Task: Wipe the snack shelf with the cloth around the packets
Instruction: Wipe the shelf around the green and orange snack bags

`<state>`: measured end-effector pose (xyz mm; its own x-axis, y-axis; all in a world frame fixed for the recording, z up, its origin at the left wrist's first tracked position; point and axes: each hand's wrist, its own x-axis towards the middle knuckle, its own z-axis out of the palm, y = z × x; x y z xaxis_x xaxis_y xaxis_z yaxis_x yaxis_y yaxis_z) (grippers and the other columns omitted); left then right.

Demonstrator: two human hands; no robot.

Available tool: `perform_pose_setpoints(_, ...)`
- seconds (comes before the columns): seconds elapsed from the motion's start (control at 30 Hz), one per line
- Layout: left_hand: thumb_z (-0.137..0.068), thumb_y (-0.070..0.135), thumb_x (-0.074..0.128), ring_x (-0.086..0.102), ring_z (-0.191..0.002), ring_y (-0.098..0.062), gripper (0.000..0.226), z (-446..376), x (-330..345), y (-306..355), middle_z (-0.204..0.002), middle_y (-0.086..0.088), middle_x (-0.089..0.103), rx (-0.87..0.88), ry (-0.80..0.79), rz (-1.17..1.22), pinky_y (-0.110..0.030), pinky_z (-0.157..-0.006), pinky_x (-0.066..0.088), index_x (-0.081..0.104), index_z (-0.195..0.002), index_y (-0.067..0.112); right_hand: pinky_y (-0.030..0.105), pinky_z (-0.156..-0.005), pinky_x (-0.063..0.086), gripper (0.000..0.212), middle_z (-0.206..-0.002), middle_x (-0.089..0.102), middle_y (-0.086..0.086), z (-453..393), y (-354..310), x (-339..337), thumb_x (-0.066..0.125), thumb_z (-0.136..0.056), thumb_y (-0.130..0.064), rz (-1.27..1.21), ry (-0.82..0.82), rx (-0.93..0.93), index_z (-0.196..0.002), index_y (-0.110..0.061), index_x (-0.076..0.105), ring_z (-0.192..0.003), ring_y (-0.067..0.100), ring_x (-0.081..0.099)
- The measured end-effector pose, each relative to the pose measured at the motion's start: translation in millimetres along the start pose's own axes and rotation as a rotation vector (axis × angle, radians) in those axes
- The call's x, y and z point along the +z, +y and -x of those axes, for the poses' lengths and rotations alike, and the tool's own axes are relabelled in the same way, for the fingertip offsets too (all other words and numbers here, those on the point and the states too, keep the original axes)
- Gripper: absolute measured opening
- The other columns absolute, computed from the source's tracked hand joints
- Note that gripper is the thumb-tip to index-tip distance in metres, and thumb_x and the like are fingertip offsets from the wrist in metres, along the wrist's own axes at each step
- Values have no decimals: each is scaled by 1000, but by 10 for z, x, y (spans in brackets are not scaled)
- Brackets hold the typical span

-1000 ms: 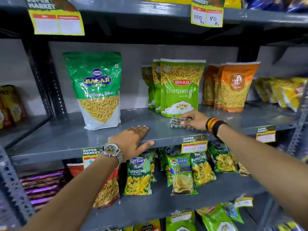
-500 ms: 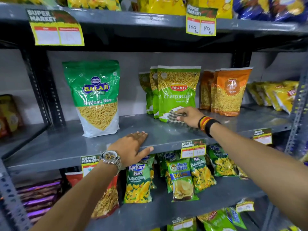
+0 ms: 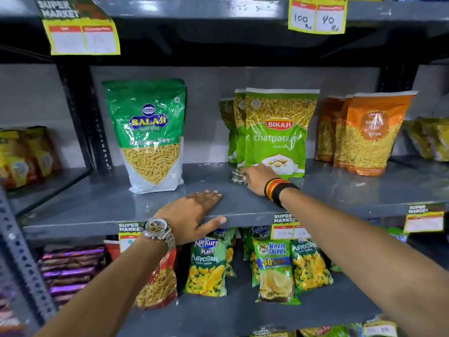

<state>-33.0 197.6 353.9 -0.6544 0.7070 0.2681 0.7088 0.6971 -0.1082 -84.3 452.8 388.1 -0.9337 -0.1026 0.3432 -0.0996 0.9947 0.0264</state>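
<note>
The grey snack shelf (image 3: 97, 205) runs across the middle. A checked cloth (image 3: 237, 176) lies bunched on it under my right hand (image 3: 257, 177), which presses it right at the foot of the green Bikaji packets (image 3: 277, 132). My left hand (image 3: 194, 215) rests flat on the shelf's front edge, fingers spread, thumb over the lip, holding nothing. A green Balaji sev packet (image 3: 148, 132) stands upright to the left. Orange packets (image 3: 369, 132) stand to the right.
An upper shelf with yellow price tags (image 3: 317, 17) hangs low overhead. Below, Kurkure and Uncle Chipps bags (image 3: 274, 266) hang in front of the lower shelf. A dark upright post (image 3: 83, 117) bounds the shelf on the left; more packets (image 3: 21, 154) sit beyond it.
My right hand has slid the cloth back and to the left, from the shelf's front area to the base of the Bikaji packets. My left hand stays on the edge.
</note>
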Motion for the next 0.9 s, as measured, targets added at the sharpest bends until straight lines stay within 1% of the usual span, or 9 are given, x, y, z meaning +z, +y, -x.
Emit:
perform_pose_setpoints(0.13, -97, 73, 21, 31, -149, -16, 80, 9, -7, -3, -165, 2, 30, 13, 7, -4, -38, -121, 30, 20, -160, 24, 36, -93, 47, 35, -128, 62, 14, 308, 101, -225, 44, -96, -17, -231, -131, -58, -129, -17, 56, -112, 32, 58)
perform_pose_setpoints(0.27, -96, 74, 19, 31, -149, -16, 82, -11, 6, -19, -164, 1, 31, 20, 14, -18, -35, -121, 28, 21, -160, 23, 13, -88, 44, 31, -117, 63, -7, 707, 245, -626, 55, -96, -22, -560, -320, -76, -127, -18, 59, -106, 9, 57)
perform_pose_setpoints(0.33, -96, 74, 19, 32, -149, -17, 82, -21, 13, -26, -164, 0, 32, 24, 17, -15, -35, -121, 28, 22, -160, 22, 18, -87, 45, 33, -122, 63, 0, 653, 383, -662, 55, -96, -21, -651, -183, -4, -127, -14, 59, -105, 13, 60)
perform_pose_setpoints(0.43, -95, 75, 19, 31, -149, -17, 84, -31, 30, -38, -164, 0, 31, 23, 12, -5, -36, -121, 28, 22, -160, 21, 21, -77, 47, 31, -122, 64, 15, 428, 433, -467, 51, -97, -16, -522, -45, 84, -125, -7, 60, -91, 20, 62)
perform_pose_setpoints(0.53, -95, 75, 19, 29, -150, -17, 84, -33, 52, -40, -165, 1, 29, 19, 2, 0, -37, -122, 28, 21, -160, 22, 35, -97, 47, 34, -131, 62, 11, 277, 360, -157, 47, -97, -20, -372, -83, 119, -129, -17, 58, -114, 28, 59)
perform_pose_setpoints(0.63, -95, 75, 18, 29, -150, -18, 84, -34, 61, -39, -165, 1, 28, 30, -1, 0, -37, -122, 28, 21, -160, 21, 37, -95, 47, 35, -129, 63, 10, 333, 305, -98, 45, -98, -25, -314, -83, 126, -132, -24, 54, -115, 30, 59)
perform_pose_setpoints(0.77, -92, 77, 13, 31, -149, -22, 90, -42, 64, -74, -164, -3, 31, 64, 10, 5, -40, -121, 30, 23, -159, 17, 22, -80, 48, 34, -128, 63, 3, 855, 111, -361, 49, -98, -23, -483, -148, 37, -132, -26, 55, -109, 23, 62)
perform_pose_setpoints(0.83, -88, 79, 7, 31, -150, -23, 96, -41, 65, -71, -164, -5, 31, 71, 5, 5, -41, -121, 29, 24, -159, 16, 28, -84, 52, 31, -121, 65, -10, 1207, 65, -545, 52, -96, -29, -522, -233, -33, -125, -37, 57, -100, 16, 64)
perform_pose_setpoints(0.9, -87, 79, 5, 31, -149, -23, 99, -35, 61, -68, -164, -5, 32, 70, 9, 3, -39, -121, 29, 24, -159, 15, 37, -94, 52, 30, -119, 65, -16, 1395, 147, -716, 56, -93, -34, -563, -251, -51, -123, -38, 60, -103, 17, 64)
